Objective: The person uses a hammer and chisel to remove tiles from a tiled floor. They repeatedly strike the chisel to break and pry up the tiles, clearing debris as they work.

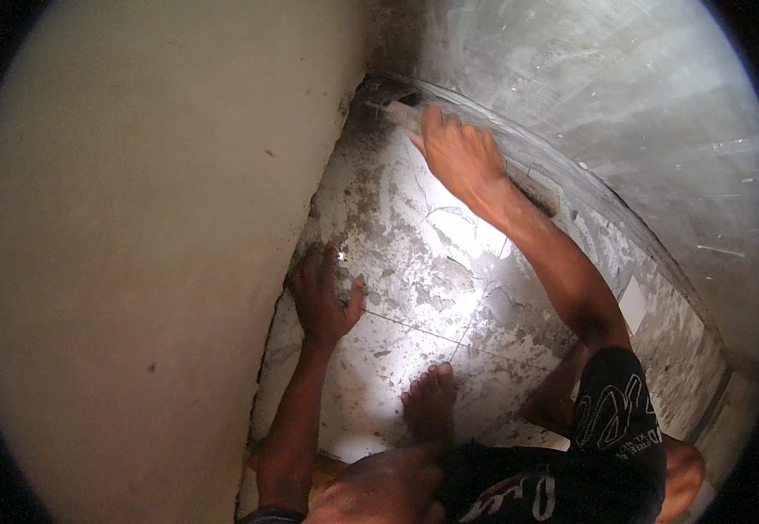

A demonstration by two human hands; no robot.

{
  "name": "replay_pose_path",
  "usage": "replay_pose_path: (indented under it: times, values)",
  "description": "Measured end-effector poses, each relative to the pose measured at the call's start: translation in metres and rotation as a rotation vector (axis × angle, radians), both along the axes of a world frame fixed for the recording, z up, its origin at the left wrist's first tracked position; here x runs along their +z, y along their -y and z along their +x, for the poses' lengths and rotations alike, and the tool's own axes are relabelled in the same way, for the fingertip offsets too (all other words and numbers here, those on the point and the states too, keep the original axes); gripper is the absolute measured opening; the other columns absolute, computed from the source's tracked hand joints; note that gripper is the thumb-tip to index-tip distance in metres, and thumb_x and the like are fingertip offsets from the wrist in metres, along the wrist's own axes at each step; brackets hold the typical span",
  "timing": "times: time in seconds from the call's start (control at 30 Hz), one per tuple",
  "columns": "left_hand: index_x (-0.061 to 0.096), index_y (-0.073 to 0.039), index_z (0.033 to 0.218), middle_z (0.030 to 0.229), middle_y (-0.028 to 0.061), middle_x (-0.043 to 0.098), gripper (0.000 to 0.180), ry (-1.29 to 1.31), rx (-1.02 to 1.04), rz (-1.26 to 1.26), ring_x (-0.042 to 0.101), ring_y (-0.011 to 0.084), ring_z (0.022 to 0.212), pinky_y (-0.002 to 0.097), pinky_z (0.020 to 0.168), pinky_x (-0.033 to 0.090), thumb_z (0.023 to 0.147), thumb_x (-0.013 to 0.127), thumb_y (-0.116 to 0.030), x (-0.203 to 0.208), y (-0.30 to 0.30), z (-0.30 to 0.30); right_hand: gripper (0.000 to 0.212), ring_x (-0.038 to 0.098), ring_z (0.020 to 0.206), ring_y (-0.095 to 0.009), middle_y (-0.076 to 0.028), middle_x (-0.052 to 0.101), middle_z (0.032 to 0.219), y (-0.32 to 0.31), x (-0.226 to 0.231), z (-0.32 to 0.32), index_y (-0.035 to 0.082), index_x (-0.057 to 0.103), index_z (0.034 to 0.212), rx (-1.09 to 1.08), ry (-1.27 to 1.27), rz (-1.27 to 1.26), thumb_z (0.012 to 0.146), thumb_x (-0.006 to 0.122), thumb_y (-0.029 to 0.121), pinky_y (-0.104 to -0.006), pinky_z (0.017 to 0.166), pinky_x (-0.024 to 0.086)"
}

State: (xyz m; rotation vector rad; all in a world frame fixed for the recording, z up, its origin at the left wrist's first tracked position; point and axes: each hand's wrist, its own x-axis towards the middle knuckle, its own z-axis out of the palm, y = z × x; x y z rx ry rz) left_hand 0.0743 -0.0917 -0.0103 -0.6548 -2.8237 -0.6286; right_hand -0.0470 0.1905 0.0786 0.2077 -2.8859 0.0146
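My left hand (pixel 322 297) rests on the patchy, grey-stained tiled floor (pixel 414 328) beside the left wall, fingers spread, thumb out to the right. It holds nothing. Reaching toward the far corner, my right hand (pixel 462 157) is closed, its knuckles up. A pale, flat-edged piece (pixel 399 114) sticks out to the left of its fingers, low over the floor near the right wall's base. My fingers hide the held end, so its exact kind does not show.
A plain beige wall (pixel 152 262) rises on the left and a scuffed grey wall (pixel 606 96) on the right; they meet at a dark far corner. A white flat piece (pixel 632 306) lies by my right elbow. My bare foot (pixel 430 406) stands on the floor between my arms.
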Motion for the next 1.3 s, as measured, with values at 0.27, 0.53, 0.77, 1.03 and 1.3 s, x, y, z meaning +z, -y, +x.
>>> replay_pose_path:
  times: [0.27, 0.53, 0.77, 1.03, 1.3]
  values:
    - [0.045, -0.004, 0.140, 0.137, 0.0227, 0.044, 0.069, -0.009, -0.017, 0.021, 0.043, 0.0407, 0.121, 0.0539, 0.101, 0.035, 0.082, 0.068, -0.032, 0.002, -0.007, -0.002, 0.036, 0.065, 0.049, -0.029, -0.015, 0.060, 0.055, -0.016, -0.009, -0.006, 0.002, 0.050, 0.089, -0.034, -0.015, -0.001, 0.093, 0.063, 0.035, -0.0383, 0.040, 0.051]
    - [0.043, -0.004, 0.142, 0.137, 0.0230, 0.044, 0.070, 0.005, 0.005, -0.003, 0.043, 0.0414, 0.119, 0.0543, 0.101, 0.034, 0.082, 0.068, -0.032, 0.001, 0.002, 0.001, 0.038, 0.067, 0.051, -0.032, -0.016, 0.060, 0.056, 0.000, 0.003, 0.011, 0.000, 0.052, 0.094, 0.015, -0.006, -0.076, 0.095, 0.060, 0.037, -0.0423, 0.042, 0.052]
    - [0.045, -0.002, 0.140, 0.137, 0.0248, 0.043, 0.067, 0.030, -0.002, -0.043, 0.044, 0.0438, 0.120, 0.0557, 0.100, 0.035, 0.085, 0.065, -0.035, -0.004, -0.001, 0.002, 0.040, 0.066, 0.053, -0.030, -0.019, 0.062, 0.064, 0.002, -0.002, 0.000, -0.001, 0.051, 0.091, -0.010, 0.035, -0.089, 0.093, 0.061, 0.037, -0.0416, 0.041, 0.051]
    - [0.047, -0.001, 0.137, 0.138, 0.0254, 0.043, 0.064, 0.000, 0.001, -0.022, 0.044, 0.0439, 0.121, 0.0555, 0.100, 0.035, 0.086, 0.065, -0.035, 0.003, -0.004, 0.002, 0.039, 0.067, 0.054, -0.030, -0.020, 0.063, 0.066, -0.038, -0.001, -0.001, -0.001, 0.051, 0.091, 0.039, 0.022, 0.093, 0.093, 0.061, 0.036, -0.0398, 0.040, 0.050]
    - [0.046, -0.001, 0.138, 0.138, 0.0248, 0.043, 0.064, 0.001, 0.014, -0.082, 0.043, 0.0426, 0.123, 0.0546, 0.101, 0.034, 0.086, 0.065, -0.034, -0.002, 0.008, 0.003, 0.019, 0.066, 0.051, -0.024, -0.011, 0.061, 0.063, 0.000, 0.014, 0.040, 0.003, 0.054, 0.084, 0.282, -0.085, 0.013, 0.089, 0.059, 0.020, -0.0370, 0.039, 0.051]
